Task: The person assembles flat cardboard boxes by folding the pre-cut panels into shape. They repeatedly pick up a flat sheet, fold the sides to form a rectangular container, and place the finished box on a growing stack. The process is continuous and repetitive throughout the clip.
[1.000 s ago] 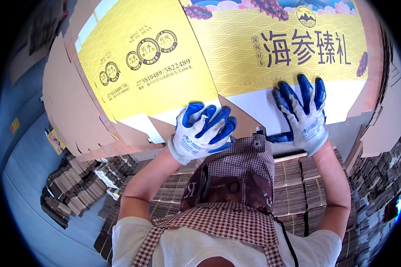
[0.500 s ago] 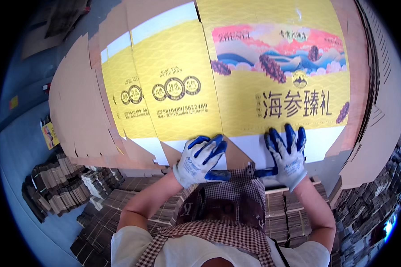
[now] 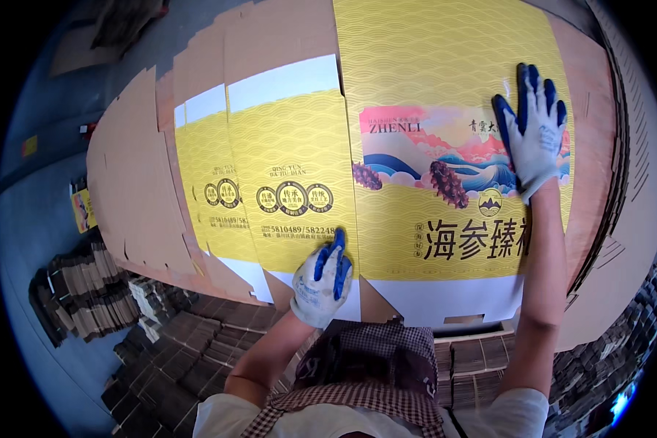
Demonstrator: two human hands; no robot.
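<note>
Worktable (image 3: 590, 109) | yellow carton (image 3: 387, 157), dark lettering (image 3: 477, 241) | left hand (image 3: 323, 283), right hand (image 3: 536, 135) cover some

One gloved left hand (image 3: 321, 283) and one gloved right hand (image 3: 539, 142) are showing, along with one checked apron (image 3: 343, 394). At least three yellow sections (image 3: 431, 44) are lying in view, together bearing six round emblems (image 3: 291, 198), three on the middle section (image 3: 292, 139), two on the narrow left section (image 3: 203, 157) and one on the wide right section (image 3: 431, 80), and at least two dark red spiny shapes (image 3: 449, 184). Brown cardboard bundles (image 3: 482, 355) are lying around, too many to count.
</note>
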